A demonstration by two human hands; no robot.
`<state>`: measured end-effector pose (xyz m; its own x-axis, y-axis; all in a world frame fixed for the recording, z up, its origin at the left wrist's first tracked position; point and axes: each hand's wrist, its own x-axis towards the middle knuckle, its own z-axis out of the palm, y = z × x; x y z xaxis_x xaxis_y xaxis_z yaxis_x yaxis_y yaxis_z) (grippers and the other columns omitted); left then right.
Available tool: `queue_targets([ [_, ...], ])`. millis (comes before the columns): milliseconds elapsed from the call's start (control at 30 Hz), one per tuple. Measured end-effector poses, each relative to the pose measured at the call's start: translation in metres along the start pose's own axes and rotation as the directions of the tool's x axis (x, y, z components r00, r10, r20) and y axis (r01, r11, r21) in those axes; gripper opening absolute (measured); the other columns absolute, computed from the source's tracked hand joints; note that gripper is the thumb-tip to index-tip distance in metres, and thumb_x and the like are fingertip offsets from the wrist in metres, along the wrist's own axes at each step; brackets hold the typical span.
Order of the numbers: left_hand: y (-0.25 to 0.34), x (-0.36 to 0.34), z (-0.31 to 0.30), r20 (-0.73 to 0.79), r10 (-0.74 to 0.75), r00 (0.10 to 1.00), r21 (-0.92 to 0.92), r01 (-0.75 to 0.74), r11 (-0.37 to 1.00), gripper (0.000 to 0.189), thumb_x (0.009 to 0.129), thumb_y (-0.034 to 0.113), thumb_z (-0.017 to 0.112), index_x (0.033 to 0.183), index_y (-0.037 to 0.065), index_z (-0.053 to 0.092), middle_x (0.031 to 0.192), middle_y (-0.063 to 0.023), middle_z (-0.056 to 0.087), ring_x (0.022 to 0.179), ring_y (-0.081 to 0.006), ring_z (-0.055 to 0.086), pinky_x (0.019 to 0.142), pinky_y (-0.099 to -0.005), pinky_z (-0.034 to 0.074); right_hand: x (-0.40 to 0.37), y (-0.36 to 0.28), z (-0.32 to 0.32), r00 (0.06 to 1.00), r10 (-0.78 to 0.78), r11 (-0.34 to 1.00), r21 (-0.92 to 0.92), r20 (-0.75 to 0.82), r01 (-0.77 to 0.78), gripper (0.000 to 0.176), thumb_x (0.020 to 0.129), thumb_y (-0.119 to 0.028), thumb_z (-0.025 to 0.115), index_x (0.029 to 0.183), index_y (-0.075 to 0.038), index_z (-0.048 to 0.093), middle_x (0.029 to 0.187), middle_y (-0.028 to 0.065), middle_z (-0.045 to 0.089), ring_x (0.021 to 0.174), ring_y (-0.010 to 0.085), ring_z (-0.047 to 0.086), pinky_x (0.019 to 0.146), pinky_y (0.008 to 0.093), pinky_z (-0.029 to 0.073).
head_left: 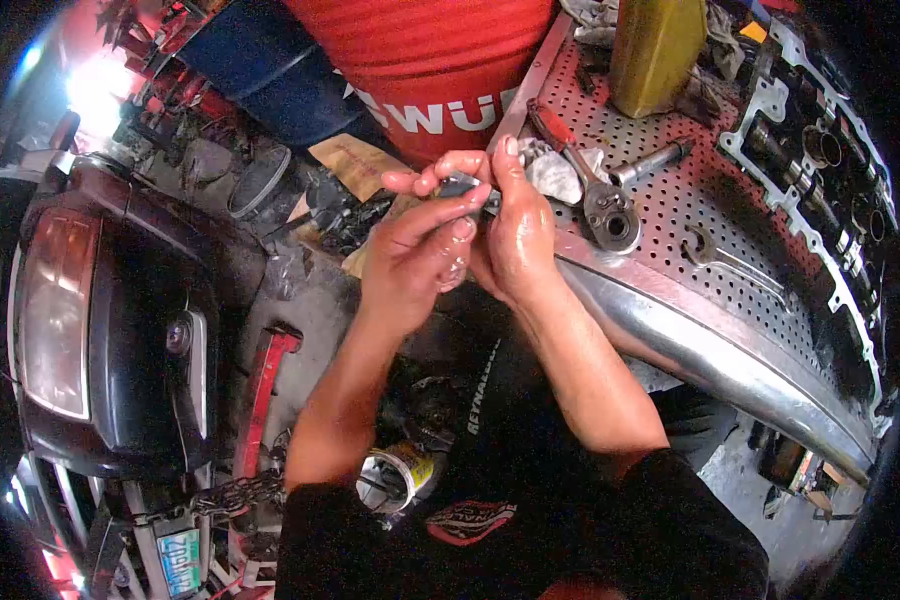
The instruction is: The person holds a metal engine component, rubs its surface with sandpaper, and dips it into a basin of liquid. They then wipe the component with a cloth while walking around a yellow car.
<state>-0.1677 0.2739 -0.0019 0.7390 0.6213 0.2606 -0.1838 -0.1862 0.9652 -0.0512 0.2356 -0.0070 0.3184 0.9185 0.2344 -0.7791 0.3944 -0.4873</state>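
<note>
My left hand point(417, 245) and my right hand point(522, 225) meet in front of my chest, both wet and shiny. Between their fingers is a small dark grey metal part point(457, 186); the fingers cover most of it, so its kind does not show. The left thumb and fingers pinch it from below, while the right fingers curl round its far side. Just right of my right hand, a ratchet point(610, 212) with a red handle lies on the perforated metal bench point(660, 240), close to a crumpled white rag point(560, 172).
A socket extension point(653, 160), a wrench point(735, 262) and a yellowish container point(655, 60) stand or lie on the bench. An engine cylinder head point(820, 160) is at right. Behind are a red drum point(430, 60) and a blue drum point(270, 70). A dark car front point(120, 330) is at left.
</note>
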Motion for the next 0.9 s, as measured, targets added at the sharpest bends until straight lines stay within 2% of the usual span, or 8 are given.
queue_targets([
  [33,-0.002,-0.002,-0.006,0.094,-0.087,0.992,-0.245,0.108,0.964,0.030,0.095,0.008,0.056,0.124,0.006,0.061,0.080,0.0036,0.060,0.062,-0.0068,0.049,0.052,-0.0210,0.040,-0.002,0.002,-0.001,1.000,0.005,1.000,0.014,0.013,-0.005,0.061,0.102,-0.049,0.022,0.096,0.001,0.054,0.090,0.0170,0.058,0.109,0.0382,0.059,0.093,0.0477,0.049],
  [100,0.011,0.004,0.002,0.003,0.270,0.963,0.659,-0.205,0.724,0.030,0.093,0.008,0.058,0.123,0.004,0.061,0.084,-0.0037,0.065,0.069,-0.0114,0.059,0.057,-0.0260,0.046,0.005,0.004,0.000,1.000,0.017,0.999,0.035,-0.020,-0.016,0.061,0.102,-0.050,0.022,0.097,0.001,0.055,0.090,0.0165,0.058,0.108,0.0380,0.060,0.093,0.0468,0.049],
  [167,0.014,0.011,-0.006,0.310,0.534,0.787,0.929,-0.371,0.007,0.027,0.091,0.007,0.058,0.117,0.002,0.064,0.088,-0.0097,0.067,0.076,-0.0160,0.066,0.063,-0.0279,0.051,0.011,0.013,0.000,1.000,0.001,1.000,-0.021,-0.011,-0.001,0.061,0.102,-0.049,0.022,0.097,0.001,0.055,0.090,0.0165,0.058,0.107,0.0379,0.060,0.093,0.0463,0.049],
  [200,0.010,0.011,-0.008,0.342,0.557,0.756,0.926,-0.372,-0.063,0.026,0.091,0.004,0.056,0.116,0.000,0.063,0.101,-0.0140,0.068,0.080,-0.0211,0.067,0.065,-0.0290,0.052,0.008,0.011,0.004,1.000,0.013,1.000,-0.008,-0.024,-0.013,0.061,0.102,-0.050,0.020,0.096,0.001,0.055,0.089,0.0163,0.058,0.106,0.0375,0.060,0.092,0.0448,0.049],
  [367,0.008,-0.005,0.016,-0.177,0.165,0.970,0.337,-0.097,0.937,0.026,0.090,0.007,0.061,0.115,0.002,0.066,0.099,-0.0083,0.070,0.072,-0.0065,0.058,0.061,-0.0215,0.046,0.000,0.001,0.004,0.998,0.048,0.995,0.086,-0.027,-0.045,0.062,0.102,-0.051,0.024,0.097,0.002,0.056,0.093,0.0198,0.062,0.097,0.0341,0.065,0.086,0.0389,0.052],
  [667,0.015,-0.015,0.025,-0.346,0.573,0.743,0.366,-0.455,0.812,0.025,0.092,-0.002,0.054,0.114,-0.008,0.062,0.099,-0.0145,0.068,0.089,-0.0179,0.064,0.079,-0.0270,0.051,0.006,0.006,-0.001,0.996,0.065,0.973,0.217,0.068,-0.078,0.067,0.097,-0.061,0.027,0.095,-0.002,0.058,0.089,0.0162,0.064,0.098,0.0346,0.065,0.081,0.0437,0.052],
  [800,0.006,-0.028,0.050,-0.368,0.381,0.848,0.123,-0.362,0.924,0.025,0.093,-0.002,0.052,0.115,-0.007,0.062,0.102,-0.0150,0.067,0.094,-0.0208,0.065,0.085,-0.0321,0.052,-0.011,-0.025,-0.001,0.992,0.114,0.980,0.173,-0.060,-0.102,0.067,0.098,-0.059,0.026,0.091,-0.001,0.059,0.088,0.0157,0.065,0.100,0.0338,0.065,0.083,0.0423,0.053],
  [900,0.013,-0.021,0.036,-0.291,0.450,0.844,0.451,-0.294,0.843,0.025,0.094,0.000,0.052,0.115,-0.008,0.061,0.103,-0.0153,0.066,0.093,-0.0198,0.064,0.083,-0.0324,0.053,-0.028,-0.069,0.000,0.969,-0.214,0.958,-0.220,-0.125,0.183,0.066,0.100,-0.056,0.024,0.094,0.001,0.058,0.087,0.0168,0.065,0.103,0.0321,0.063,0.085,0.0421,0.053],
])
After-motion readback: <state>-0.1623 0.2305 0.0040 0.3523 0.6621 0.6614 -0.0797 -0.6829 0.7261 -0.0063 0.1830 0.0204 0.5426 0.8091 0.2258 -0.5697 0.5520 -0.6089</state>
